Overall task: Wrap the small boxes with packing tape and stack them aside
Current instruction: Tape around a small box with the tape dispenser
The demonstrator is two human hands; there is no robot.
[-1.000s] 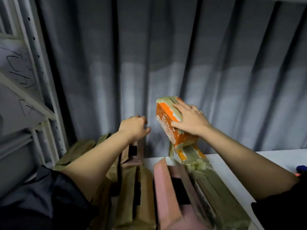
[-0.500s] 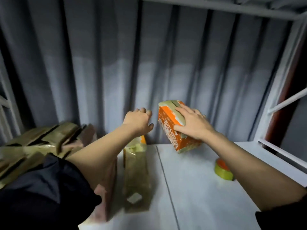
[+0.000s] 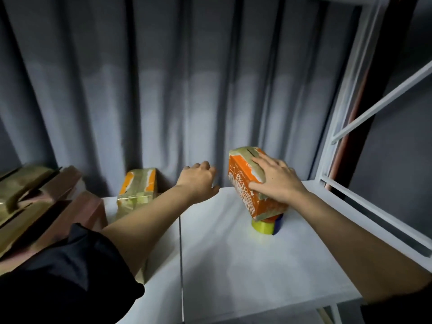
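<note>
Head view: right of the frame's centre, an orange box [image 3: 250, 183] is held tilted above the white tabletop [image 3: 233, 265] by the right hand [image 3: 277, 182], whose fingers are spread and curled over its taped top and side. It is judged light and stiff, its tape slick, so opposite faces are best gripped. The left hand [image 3: 198, 181], loosely curled and empty, hovers just left of it.

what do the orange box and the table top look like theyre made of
Orange box: printed cardboard by the look of it, with white patterning and folded edges, partly covered in glossy yellowish packing tape. Table top: a smooth white matte panel, perhaps laminate or painted board, with a thin seam between two sections; the exact material cannot be told.
</note>
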